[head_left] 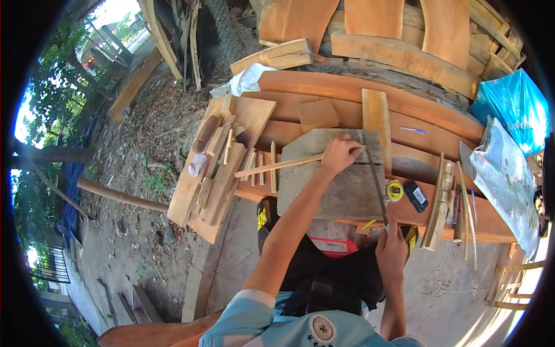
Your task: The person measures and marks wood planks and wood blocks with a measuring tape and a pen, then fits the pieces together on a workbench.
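My left hand (342, 153) is closed around the right end of a thin wooden strip (280, 165), which slants out to the left. Beneath it lies a weathered grey board (303, 188), and the strip crosses its upper part. In my right hand (392, 250), closed near my right knee, is the near end of a long narrow dark blade (377, 180). The blade runs up along the board's right side, and its far tip overlaps the strip's end by my left fingers. A yellow tape measure (394, 191) sits to the right of the blade, beside a small black case (415, 196).
Wooden planks (428, 119) form the bench surface, with a blue pen (412, 129) on them. Wood offcuts (222, 168) are piled at left; bamboo pieces (440, 205) lie at right. A clear plastic sheet (509, 179) and blue bag (514, 107) stand far right.
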### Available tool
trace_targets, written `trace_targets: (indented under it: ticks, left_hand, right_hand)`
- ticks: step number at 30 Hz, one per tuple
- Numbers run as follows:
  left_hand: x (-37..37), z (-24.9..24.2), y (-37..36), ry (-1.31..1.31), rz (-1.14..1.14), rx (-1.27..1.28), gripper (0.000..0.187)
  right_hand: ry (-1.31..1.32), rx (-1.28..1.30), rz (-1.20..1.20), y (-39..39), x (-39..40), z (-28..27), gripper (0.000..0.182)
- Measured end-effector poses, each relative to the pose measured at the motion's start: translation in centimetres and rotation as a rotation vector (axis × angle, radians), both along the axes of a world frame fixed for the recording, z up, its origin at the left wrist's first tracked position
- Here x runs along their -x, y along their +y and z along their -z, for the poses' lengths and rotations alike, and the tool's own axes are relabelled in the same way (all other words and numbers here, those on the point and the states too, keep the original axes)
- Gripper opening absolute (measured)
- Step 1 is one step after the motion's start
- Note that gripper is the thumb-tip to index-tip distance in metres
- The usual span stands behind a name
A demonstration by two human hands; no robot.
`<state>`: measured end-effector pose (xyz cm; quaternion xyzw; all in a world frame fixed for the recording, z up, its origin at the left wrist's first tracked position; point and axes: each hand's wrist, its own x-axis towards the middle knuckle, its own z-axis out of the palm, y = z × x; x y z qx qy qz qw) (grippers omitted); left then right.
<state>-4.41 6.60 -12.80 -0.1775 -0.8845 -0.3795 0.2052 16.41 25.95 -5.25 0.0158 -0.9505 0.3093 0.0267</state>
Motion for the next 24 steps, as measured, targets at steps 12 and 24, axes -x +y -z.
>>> trace_targets:
  ticks: [12, 24]
  left_hand:
    - [3.7, -0.2, -1.3, 0.055, -0.010, 0.134, 0.007]
    - [4.6, -0.5, -1.6, 0.037, -0.029, 0.125, 0.008]
  right_hand:
    - [-0.055, -0.027, -0.050, -5.0, 13.2, 1.4, 0.058]
    - [-0.068, -0.099, -0.066, -4.6, 10.5, 0.3, 0.063]
